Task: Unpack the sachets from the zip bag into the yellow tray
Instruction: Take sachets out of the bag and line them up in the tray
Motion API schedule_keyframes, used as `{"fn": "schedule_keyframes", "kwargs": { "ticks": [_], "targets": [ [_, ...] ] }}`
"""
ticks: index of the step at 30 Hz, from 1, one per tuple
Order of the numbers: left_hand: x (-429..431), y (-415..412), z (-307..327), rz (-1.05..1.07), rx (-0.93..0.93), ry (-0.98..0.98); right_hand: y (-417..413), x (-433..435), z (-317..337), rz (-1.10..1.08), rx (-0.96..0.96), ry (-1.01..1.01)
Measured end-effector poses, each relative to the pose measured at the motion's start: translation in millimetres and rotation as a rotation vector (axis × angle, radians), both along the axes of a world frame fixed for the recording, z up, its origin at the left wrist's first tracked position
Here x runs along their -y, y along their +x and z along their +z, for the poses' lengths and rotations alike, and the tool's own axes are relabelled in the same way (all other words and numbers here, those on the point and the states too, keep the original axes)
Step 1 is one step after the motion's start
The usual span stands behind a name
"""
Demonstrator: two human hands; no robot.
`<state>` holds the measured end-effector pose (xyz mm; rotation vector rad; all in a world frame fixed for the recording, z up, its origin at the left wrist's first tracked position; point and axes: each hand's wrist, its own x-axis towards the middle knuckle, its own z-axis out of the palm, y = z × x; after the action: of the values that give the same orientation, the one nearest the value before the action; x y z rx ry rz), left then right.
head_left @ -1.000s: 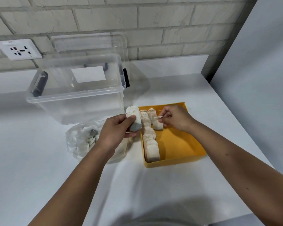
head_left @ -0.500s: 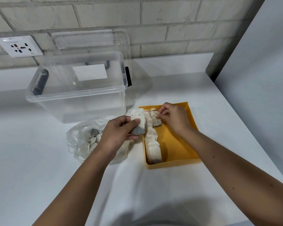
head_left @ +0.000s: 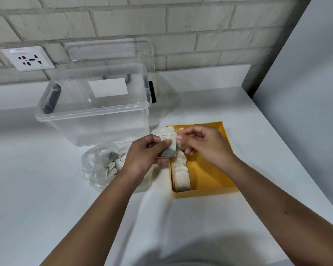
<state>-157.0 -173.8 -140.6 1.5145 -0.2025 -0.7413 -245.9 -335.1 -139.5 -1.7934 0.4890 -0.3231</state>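
- Head view: the left hand (head_left: 146,152) grips a white paper sachet with dark contents (head_left: 169,145), fingers (head_left: 164,144) curled round its left side. It holds the sachet upright above the left wall of the yellow rectangular plastic tray (head_left: 204,192).
- The right hand (head_left: 204,144) meets the sachet from the right, over the far part of the tray. Its fingers (head_left: 179,137) are bent at the sachet's upper edge, but blur hides whether they pinch it or only touch it, so I cannot tell.
- A row of white sachets (head_left: 181,175) lies along the tray's left wall, while the right part of the tray shows bare yellow.
- The clear plastic zip bag (head_left: 102,166) lies on the white desk (head_left: 46,189) just left of the tray, partly under the left wrist, with many sachets inside.
- Further back stand a clear plastic storage box (head_left: 92,112) and a wall socket (head_left: 28,58).
- Judged step: mid-task, passing one sachet across for placing in the tray.
- The next move likely calls for a sure pinch by the right hand, release by the left, then setting the sachet down beside the row, with the left hand free to reach into the bag.
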Motion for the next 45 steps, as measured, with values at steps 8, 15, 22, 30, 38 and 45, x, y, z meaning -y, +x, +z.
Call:
{"fn": "schedule_keyframes", "kwargs": {
  "ticks": [8, 15, 22, 30, 38, 45],
  "targets": [
    [8, -8, 7, -0.047, -0.045, -0.069, -7, 0, 5, -0.039, 0.038, -0.021],
    [10, -8, 5, -0.011, -0.023, -0.062, -14, 3, 9, -0.092, 0.03, -0.057],
    [13, -8, 4, 0.064, -0.003, -0.061, -13, 5, 12, -0.076, 0.024, -0.115],
    [7, 5, 2, 0.142, 0.081, -0.016, -8, 42, -12, -0.031, -0.205, -0.248],
    [7, 9, -9, 0.084, 0.206, 0.08, 12, 38, -42, -0.028, -0.374, -0.066],
    [3, 12, -10, 0.069, 0.233, 0.108, 23, 35, -49, -0.159, -0.337, -0.21]
  ]
}}
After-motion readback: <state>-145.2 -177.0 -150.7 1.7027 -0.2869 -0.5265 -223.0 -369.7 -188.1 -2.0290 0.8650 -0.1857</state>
